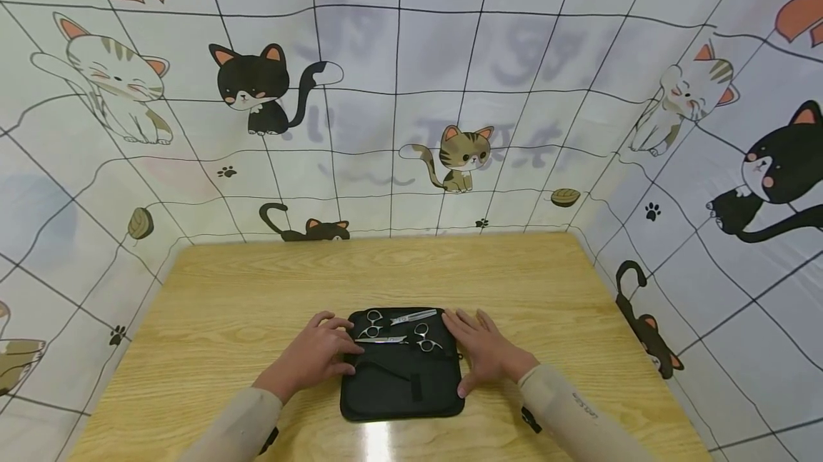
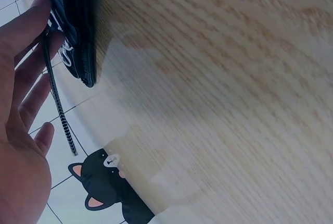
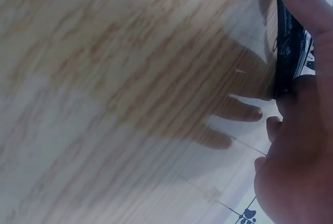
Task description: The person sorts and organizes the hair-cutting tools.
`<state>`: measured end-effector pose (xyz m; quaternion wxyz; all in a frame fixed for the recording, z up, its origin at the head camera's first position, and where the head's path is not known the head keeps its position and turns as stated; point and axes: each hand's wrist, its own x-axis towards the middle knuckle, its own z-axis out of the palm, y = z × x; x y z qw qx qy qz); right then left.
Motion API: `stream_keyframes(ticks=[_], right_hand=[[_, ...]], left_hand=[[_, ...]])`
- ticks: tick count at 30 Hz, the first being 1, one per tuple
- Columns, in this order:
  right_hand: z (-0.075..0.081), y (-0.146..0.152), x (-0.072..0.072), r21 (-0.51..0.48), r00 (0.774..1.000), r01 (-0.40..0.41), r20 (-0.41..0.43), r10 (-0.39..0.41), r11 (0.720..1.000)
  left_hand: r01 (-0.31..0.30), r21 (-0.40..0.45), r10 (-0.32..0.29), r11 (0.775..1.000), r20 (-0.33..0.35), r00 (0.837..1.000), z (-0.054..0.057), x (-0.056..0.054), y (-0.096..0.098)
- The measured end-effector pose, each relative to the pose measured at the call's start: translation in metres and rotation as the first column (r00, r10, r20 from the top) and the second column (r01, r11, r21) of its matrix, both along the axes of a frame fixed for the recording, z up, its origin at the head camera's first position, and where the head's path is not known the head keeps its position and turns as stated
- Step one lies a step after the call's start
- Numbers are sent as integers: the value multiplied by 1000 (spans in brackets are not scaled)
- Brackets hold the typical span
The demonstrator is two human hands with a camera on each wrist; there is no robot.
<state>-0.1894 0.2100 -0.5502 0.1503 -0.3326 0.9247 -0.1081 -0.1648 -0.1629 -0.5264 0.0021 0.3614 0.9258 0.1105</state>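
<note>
A black zip case (image 1: 379,398) lies spread flat on the table in the head view. Its upper half holds several silver scissors: one pair (image 1: 382,340) lies across the left, another with a toothed blade (image 1: 414,317) near the top. A dark strap (image 1: 416,387) shows on the lower half. My left hand (image 1: 318,353) touches the case's left edge with fingers and thumb. A thin black zip-like strip (image 2: 61,114) passes beside its fingers in the left wrist view. My right hand (image 1: 482,351) rests along the right edge, fingers extended, thumb near the lower corner.
The wooden table (image 1: 257,283) extends around the case. A white cloth with cat drawings and grid lines (image 1: 360,119) stands behind and at both sides. Light reflects off the table just in front of the case.
</note>
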Motion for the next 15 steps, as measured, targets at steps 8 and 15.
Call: stream_keyframes(ticks=[8,15], right_hand=[[0,-1,0,17,1000,7,-26,-6,1000],[3,-1,4,36,1000,-20,5,20,999]], left_hand=[[14,13,-14,1000,0,1000,-2,1,-1],[8,26,-9,1000,8,1000,-5,2,1]])
